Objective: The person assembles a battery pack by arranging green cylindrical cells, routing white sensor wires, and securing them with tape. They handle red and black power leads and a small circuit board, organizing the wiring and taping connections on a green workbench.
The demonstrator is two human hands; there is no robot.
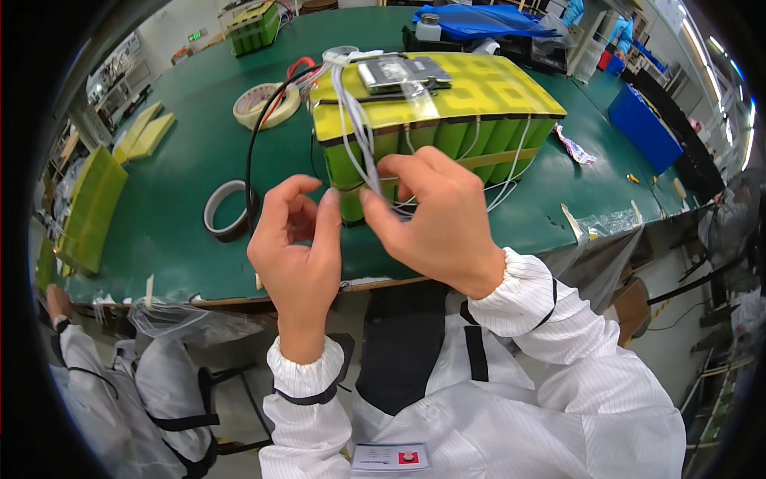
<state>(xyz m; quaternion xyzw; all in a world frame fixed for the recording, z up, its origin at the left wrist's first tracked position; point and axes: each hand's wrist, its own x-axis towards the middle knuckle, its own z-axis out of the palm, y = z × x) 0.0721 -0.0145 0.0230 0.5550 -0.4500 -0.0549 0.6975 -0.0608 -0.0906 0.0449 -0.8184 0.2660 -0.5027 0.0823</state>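
Observation:
A large battery pack (495, 132) of green cylindrical cells with a yellow top sheet stands on the table before me. On its top lies a flat dark circuit board (391, 73), with clear tape over one end. A bundle of grey wires (357, 120) hangs from the top down the near left corner. My right hand (447, 219) is closed in a pinch on this bundle, low against the pack's front side. Just left of that corner, my left hand (297, 247) has its fingers bent and its thumb apart from them, with nothing visible between.
On the green table (167, 215), a wide tape roll (270, 105) and a darker tape roll (227, 209) lie left of the pack. A black cable (252, 152) arches past them. More yellow-green packs (94, 211) stand far left, beside another person's sleeve (84, 351). A blue box (645, 128) stands right.

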